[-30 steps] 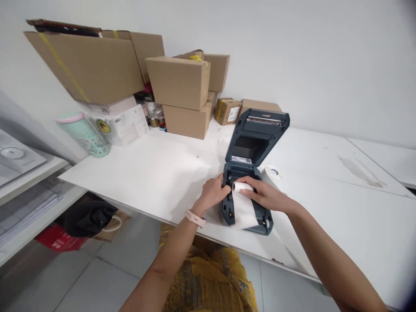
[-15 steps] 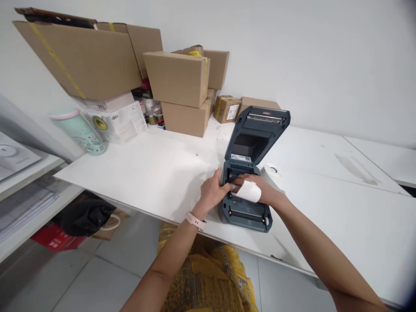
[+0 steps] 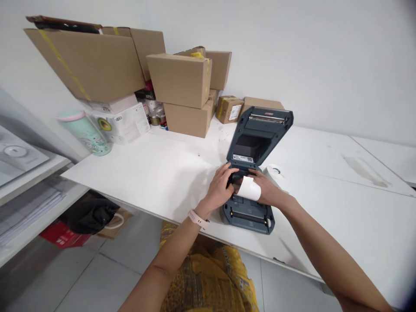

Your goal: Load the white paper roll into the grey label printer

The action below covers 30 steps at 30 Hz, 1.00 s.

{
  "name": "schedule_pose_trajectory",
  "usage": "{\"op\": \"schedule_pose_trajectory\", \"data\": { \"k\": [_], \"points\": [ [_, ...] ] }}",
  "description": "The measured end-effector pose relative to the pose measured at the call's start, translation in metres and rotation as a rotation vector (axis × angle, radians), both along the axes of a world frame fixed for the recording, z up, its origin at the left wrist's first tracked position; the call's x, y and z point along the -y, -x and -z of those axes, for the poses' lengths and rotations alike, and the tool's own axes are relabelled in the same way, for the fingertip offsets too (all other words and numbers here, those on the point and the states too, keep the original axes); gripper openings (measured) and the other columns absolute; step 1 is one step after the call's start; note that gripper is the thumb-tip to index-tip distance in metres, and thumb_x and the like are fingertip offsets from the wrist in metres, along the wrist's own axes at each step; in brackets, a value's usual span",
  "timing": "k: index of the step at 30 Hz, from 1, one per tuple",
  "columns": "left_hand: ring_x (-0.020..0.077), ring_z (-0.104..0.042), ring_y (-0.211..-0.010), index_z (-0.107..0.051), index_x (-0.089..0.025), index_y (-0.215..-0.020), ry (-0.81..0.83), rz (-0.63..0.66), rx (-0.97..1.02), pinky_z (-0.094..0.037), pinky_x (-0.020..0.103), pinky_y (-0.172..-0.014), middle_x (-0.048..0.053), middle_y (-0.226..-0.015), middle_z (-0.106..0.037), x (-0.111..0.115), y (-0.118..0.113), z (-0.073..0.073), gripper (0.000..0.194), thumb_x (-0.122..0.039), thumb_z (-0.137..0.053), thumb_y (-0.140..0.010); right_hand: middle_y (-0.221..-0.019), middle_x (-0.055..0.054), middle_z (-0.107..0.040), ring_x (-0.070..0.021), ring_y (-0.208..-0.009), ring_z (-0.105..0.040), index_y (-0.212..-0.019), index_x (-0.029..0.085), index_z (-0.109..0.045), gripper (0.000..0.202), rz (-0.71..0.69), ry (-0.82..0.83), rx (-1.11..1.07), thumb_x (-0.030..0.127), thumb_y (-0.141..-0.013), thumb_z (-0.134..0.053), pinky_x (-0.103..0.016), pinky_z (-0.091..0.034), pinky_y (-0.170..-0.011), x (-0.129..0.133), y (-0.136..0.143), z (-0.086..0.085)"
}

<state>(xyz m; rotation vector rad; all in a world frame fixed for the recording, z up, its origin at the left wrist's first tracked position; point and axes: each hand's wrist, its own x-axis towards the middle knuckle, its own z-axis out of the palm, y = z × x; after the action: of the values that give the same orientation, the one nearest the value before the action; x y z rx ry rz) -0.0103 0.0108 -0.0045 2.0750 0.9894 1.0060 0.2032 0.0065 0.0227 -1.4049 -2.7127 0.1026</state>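
Observation:
A dark grey label printer stands on the white table with its lid tilted up and back. My right hand reaches into its bay from the right, closed on a small roll of white labels with a loose end hanging towards me. Over the bay's left side bends my left hand, its fingers and thumb curled on the printer's inner edge beside the roll. What the fingertips touch inside is partly hidden. Just right of the printer lies another white roll.
Cardboard boxes are stacked at the back left, with smaller cartons against the wall. A mint tumbler stands by a white box. Shelves adjoin at left. The table's front edge runs just below the printer.
My left hand has shifted up and over the printer's left edge, its fingers reaching further into the bay. The roll in my right hand has turned slightly. The camera view has swung a little left.

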Motion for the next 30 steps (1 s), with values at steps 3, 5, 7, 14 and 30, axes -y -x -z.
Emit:
{"op": "schedule_pose_trajectory", "data": {
  "k": [3, 5, 7, 14, 30],
  "points": [
    [0.0262, -0.036, -0.153, -0.059, -0.019, -0.132, 0.089, 0.029, 0.031, -0.032, 0.050, -0.126, 0.014, -0.158, -0.046, -0.001, 0.000, 0.002, 0.054, -0.001, -0.049, -0.082, -0.099, -0.011, -0.078, -0.0295, -0.104, -0.070, -0.102, 0.022, -0.076, 0.025, -0.050, 0.042, -0.021, 0.022, -0.087, -0.057, -0.056, -0.034, -0.119, 0.004, -0.002, -0.002],
    [0.0256, -0.034, -0.154, -0.060, -0.020, -0.131, 0.104, 0.029, 0.051, -0.031, 0.049, -0.127, 0.012, -0.158, -0.047, -0.001, -0.001, 0.002, 0.054, -0.001, -0.049, -0.082, -0.115, -0.011, -0.077, -0.0301, -0.117, -0.067, -0.113, 0.024, -0.075, 0.028, -0.056, 0.059, -0.084, 0.027, -0.092, -0.057, -0.060, -0.027, -0.122, 0.011, -0.001, -0.003],
    [0.0248, -0.034, -0.154, -0.061, -0.021, -0.131, 0.106, 0.020, 0.062, -0.031, 0.048, -0.127, 0.012, -0.158, -0.048, -0.001, -0.001, 0.002, 0.054, -0.001, -0.048, -0.082, -0.130, -0.009, -0.072, -0.0307, -0.129, -0.062, -0.123, 0.028, -0.072, 0.032, -0.052, 0.069, -0.172, 0.038, -0.097, -0.056, -0.065, -0.021, -0.123, 0.022, 0.003, -0.003],
    [0.0233, -0.034, -0.155, -0.058, -0.022, -0.137, 0.115, 0.024, 0.079, -0.029, 0.046, -0.128, 0.010, -0.159, -0.048, 0.000, -0.001, 0.002, 0.059, -0.002, -0.047, -0.082, -0.138, -0.010, -0.068, -0.0275, -0.134, -0.060, -0.144, 0.028, -0.059, 0.044, -0.024, 0.002, -0.228, 0.043, -0.104, -0.048, -0.063, -0.033, -0.122, 0.064, 0.011, 0.002],
    [0.0230, -0.037, -0.153, -0.059, -0.020, -0.136, 0.102, 0.006, 0.101, -0.030, 0.044, -0.128, 0.009, -0.155, -0.053, 0.000, -0.002, 0.004, 0.059, -0.002, -0.048, -0.082, -0.157, -0.007, -0.050, -0.0258, -0.144, -0.050, -0.156, 0.026, -0.043, 0.050, 0.023, -0.207, -0.116, 0.037, -0.107, -0.041, -0.053, -0.048, -0.115, 0.109, 0.021, 0.009]
  ]
}}
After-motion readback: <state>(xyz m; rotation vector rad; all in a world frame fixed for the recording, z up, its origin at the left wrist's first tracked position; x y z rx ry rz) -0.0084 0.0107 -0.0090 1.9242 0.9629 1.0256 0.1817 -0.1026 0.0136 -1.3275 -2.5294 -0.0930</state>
